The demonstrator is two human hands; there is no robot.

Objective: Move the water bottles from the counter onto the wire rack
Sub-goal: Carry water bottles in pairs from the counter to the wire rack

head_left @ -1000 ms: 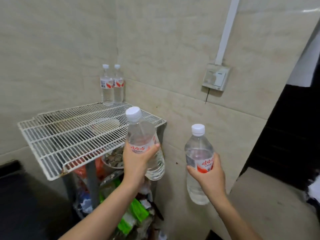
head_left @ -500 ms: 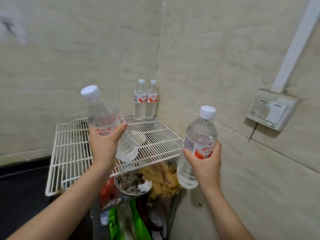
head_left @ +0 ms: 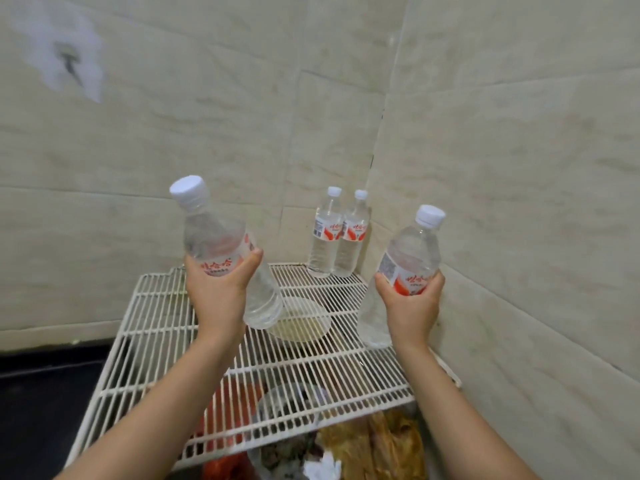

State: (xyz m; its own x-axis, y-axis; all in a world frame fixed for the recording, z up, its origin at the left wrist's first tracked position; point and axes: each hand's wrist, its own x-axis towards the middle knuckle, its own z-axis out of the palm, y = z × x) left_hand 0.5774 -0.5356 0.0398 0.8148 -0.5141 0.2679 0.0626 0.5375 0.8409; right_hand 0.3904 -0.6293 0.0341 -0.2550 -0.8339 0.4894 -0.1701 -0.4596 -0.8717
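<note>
Water bottles of clear plastic with white screw caps and red-and-white labels, two of them in the air above the white wire rack (head_left: 194, 344)! The left hand (head_left: 219, 292) is wrapped around the label band of one bottle (head_left: 221, 247), which leans with its cap tipped to the left and its base hanging over the rack's middle. The right hand (head_left: 412, 306) grips the other bottle (head_left: 408, 258) at its label, cap tilted slightly right, base low near the rack's right edge beside the tiled wall (head_left: 519, 202). Back in the corner, two matching bottles (head_left: 337, 237) stand upright on the rack, touching each other. A pale round dish (head_left: 301, 323) shows through the wires below the left-hand bottle, and beneath the rack's front edge sits a jumble of red, brown and yellowish items (head_left: 346, 448), too blurred to identify.
</note>
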